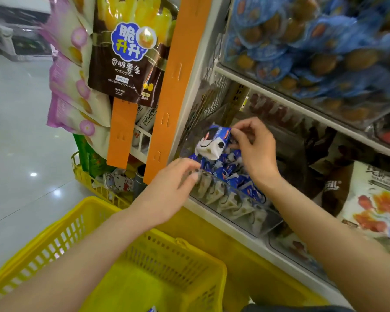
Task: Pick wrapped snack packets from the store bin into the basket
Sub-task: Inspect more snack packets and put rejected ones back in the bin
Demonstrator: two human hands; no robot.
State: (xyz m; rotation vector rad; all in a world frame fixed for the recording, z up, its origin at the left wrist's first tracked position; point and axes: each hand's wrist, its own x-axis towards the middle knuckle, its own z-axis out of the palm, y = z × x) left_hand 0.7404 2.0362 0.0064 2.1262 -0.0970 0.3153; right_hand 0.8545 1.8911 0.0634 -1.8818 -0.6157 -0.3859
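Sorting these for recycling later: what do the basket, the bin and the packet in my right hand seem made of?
Basket: rigid yellow plastic, judging by its moulded slotted walls. Bin: clear hard plastic, perhaps acrylic; packets show through its glossy front. Packet pinched by the right hand: thin printed film, crinkled and shiny; plastic or foil-lined, unclear.
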